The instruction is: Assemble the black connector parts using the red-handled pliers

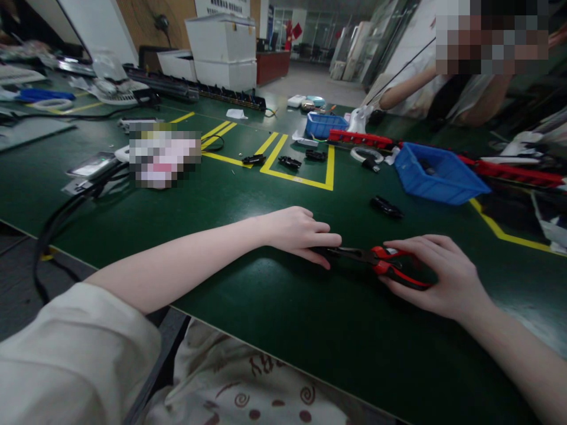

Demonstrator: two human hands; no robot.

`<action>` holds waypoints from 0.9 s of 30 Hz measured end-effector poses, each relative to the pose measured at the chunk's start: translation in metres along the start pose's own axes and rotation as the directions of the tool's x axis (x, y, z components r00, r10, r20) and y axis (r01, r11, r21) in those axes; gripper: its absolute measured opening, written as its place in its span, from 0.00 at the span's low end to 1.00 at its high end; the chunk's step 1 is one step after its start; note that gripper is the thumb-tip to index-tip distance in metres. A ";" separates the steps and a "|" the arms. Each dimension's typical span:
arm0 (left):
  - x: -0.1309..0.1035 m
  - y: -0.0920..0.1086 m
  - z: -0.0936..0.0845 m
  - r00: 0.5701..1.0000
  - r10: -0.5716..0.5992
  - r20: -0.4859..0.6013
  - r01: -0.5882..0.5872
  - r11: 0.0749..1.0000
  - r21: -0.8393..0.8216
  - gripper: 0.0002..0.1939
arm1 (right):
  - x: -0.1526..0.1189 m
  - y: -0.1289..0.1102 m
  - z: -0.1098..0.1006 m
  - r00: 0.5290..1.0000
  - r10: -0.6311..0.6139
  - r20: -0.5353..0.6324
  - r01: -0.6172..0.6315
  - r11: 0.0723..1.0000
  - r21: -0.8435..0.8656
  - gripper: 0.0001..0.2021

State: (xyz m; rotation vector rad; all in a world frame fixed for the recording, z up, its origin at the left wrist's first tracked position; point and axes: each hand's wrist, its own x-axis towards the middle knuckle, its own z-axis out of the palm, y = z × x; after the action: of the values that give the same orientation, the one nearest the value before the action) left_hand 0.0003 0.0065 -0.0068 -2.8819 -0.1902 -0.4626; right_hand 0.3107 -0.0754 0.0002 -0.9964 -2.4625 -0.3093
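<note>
My right hand point(443, 274) is wrapped round the red and black handles of the pliers point(381, 260), whose narrow dark jaws point left. At the tip of those jaws, my left hand point(301, 233) has its fingers closed in a pinch; what they hold is too dark and small to make out. A black part point(387, 206) lies on the green table point(266, 307) beyond the pliers. Farther back, near the yellow tape lines, several small black parts point(289, 162) rest on the tabletop.
A blue bin point(438, 177) with dark items stands at the right, a smaller blue bin point(325, 125) behind. Red strips point(361, 139) run along the back right. Black cables point(84, 192) hang over the left edge. Another person's arm point(410, 88) is across the table.
</note>
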 end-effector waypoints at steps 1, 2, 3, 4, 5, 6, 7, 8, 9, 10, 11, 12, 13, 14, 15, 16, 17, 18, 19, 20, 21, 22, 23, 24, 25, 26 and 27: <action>0.000 0.000 0.000 1.000 -0.015 -0.005 0.015 1.000 -0.020 0.25 | 0.000 0.000 0.000 1.000 0.000 0.003 0.000 1.000 0.001 0.22; 0.000 0.000 0.000 0.999 -0.031 -0.013 0.031 0.999 -0.041 0.25 | 0.000 0.000 0.000 1.000 0.004 0.002 -0.004 1.000 0.001 0.21; 0.001 0.001 0.000 0.999 -0.047 -0.021 0.046 0.997 -0.062 0.25 | 0.000 -0.001 -0.001 1.000 0.008 0.001 -0.008 1.000 0.000 0.21; 0.001 0.001 0.001 0.998 -0.059 -0.028 0.057 0.995 -0.081 0.25 | 0.000 -0.001 -0.001 1.000 0.010 0.000 -0.010 1.000 -0.004 0.20; 0.001 0.001 0.001 0.997 -0.067 -0.032 0.064 0.993 -0.099 0.25 | 0.001 -0.001 -0.001 1.000 0.006 -0.002 -0.006 1.000 -0.011 0.20; 0.001 0.001 0.002 0.997 -0.071 -0.034 0.067 0.991 -0.116 0.25 | 0.001 -0.001 -0.001 1.000 -0.001 -0.007 0.001 1.000 -0.022 0.20; 0.001 0.001 0.002 0.997 -0.075 -0.034 0.070 0.989 -0.133 0.25 | 0.001 -0.002 -0.002 1.000 -0.011 -0.011 0.011 0.999 -0.037 0.20; 0.001 0.001 0.003 0.996 -0.080 -0.036 0.074 0.986 -0.148 0.25 | 0.002 -0.002 -0.002 1.000 -0.022 -0.016 0.021 0.998 -0.058 0.21; 0.001 0.000 0.003 0.995 -0.087 -0.038 0.080 0.984 -0.162 0.25 | 0.002 -0.002 -0.002 0.999 -0.035 -0.021 0.033 0.996 -0.081 0.21; 0.000 0.000 0.004 0.995 -0.096 -0.040 0.088 0.981 -0.172 0.25 | 0.002 -0.002 -0.002 0.999 -0.046 -0.023 0.043 0.994 -0.105 0.21; 0.000 0.001 0.004 0.994 -0.104 -0.042 0.095 0.979 -0.180 0.24 | 0.002 -0.003 -0.002 0.998 -0.053 -0.027 0.049 0.991 -0.125 0.22; 0.000 0.001 0.003 0.993 -0.110 -0.043 0.100 0.977 -0.186 0.24 | 0.002 -0.003 -0.002 0.998 -0.058 -0.027 0.054 0.989 -0.138 0.22; 0.001 0.001 0.003 0.993 -0.114 -0.041 0.104 0.976 -0.193 0.23 | 0.002 -0.004 -0.002 0.998 -0.061 -0.028 0.057 0.988 -0.145 0.22; 0.001 0.001 0.003 0.992 -0.117 -0.037 0.107 0.974 -0.201 0.23 | 0.002 -0.004 -0.003 0.998 -0.061 -0.026 0.057 0.988 -0.144 0.22; 0.001 0.001 0.002 0.992 -0.121 -0.031 0.111 0.971 -0.211 0.23 | 0.002 -0.003 -0.003 0.998 -0.059 -0.021 0.055 0.989 -0.140 0.22; 0.001 0.001 0.002 0.992 -0.125 -0.027 0.116 0.969 -0.220 0.22 | 0.002 -0.003 -0.003 0.998 -0.058 -0.017 0.055 0.990 -0.133 0.22; 0.002 0.002 0.002 0.991 -0.130 -0.023 0.121 0.967 -0.226 0.22 | 0.002 -0.002 -0.003 0.998 -0.061 -0.013 0.059 0.991 -0.122 0.21; 0.002 0.002 0.002 0.991 -0.133 -0.021 0.125 0.966 -0.227 0.22 | 0.002 -0.001 -0.003 0.998 -0.062 -0.010 0.061 0.992 -0.108 0.21; 0.002 0.002 0.002 0.991 -0.135 -0.021 0.126 0.966 -0.225 0.22 | 0.001 0.000 -0.002 0.998 -0.059 -0.006 0.058 0.994 -0.092 0.20; 0.003 0.002 0.002 0.991 -0.134 -0.024 0.126 0.968 -0.219 0.22 | 0.001 0.002 -0.002 0.999 -0.052 0.000 0.052 0.996 -0.073 0.20; 0.003 0.002 0.002 0.991 -0.132 -0.027 0.123 0.970 -0.212 0.22 | 0.000 0.003 -0.001 0.999 -0.038 0.007 0.039 0.998 -0.052 0.20; 0.003 0.002 0.003 0.991 -0.127 -0.031 0.119 0.972 -0.205 0.22 | -0.001 0.004 0.000 1.000 -0.018 0.021 0.019 0.999 -0.027 0.19; 0.003 0.002 0.003 0.992 -0.121 -0.033 0.113 0.973 -0.200 0.22 | -0.002 0.005 0.001 0.999 0.009 0.040 -0.009 1.000 0.000 0.19; 0.003 0.002 0.003 0.993 -0.116 -0.033 0.107 0.974 -0.197 0.22 | -0.004 0.006 0.002 0.998 0.036 0.057 -0.038 0.999 0.028 0.19; 0.003 0.002 0.003 0.993 -0.112 -0.032 0.104 0.975 -0.195 0.22 | -0.005 0.006 0.003 0.996 0.059 0.074 -0.063 0.997 0.054 0.19; 0.003 0.003 0.002 0.993 -0.111 -0.029 0.103 0.976 -0.194 0.22 | -0.006 0.006 0.003 0.993 0.077 0.085 -0.083 0.994 0.073 0.19; 0.003 0.003 0.002 0.993 -0.113 -0.025 0.106 0.975 -0.195 0.22 | -0.006 0.006 0.004 0.992 0.085 0.091 -0.092 0.992 0.082 0.19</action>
State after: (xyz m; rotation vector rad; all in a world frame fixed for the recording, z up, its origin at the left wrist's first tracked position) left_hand 0.0038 0.0046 -0.0085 -3.0611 -0.3160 -0.5828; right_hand 0.3177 -0.0734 -0.0058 -1.1004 -2.4771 -0.1323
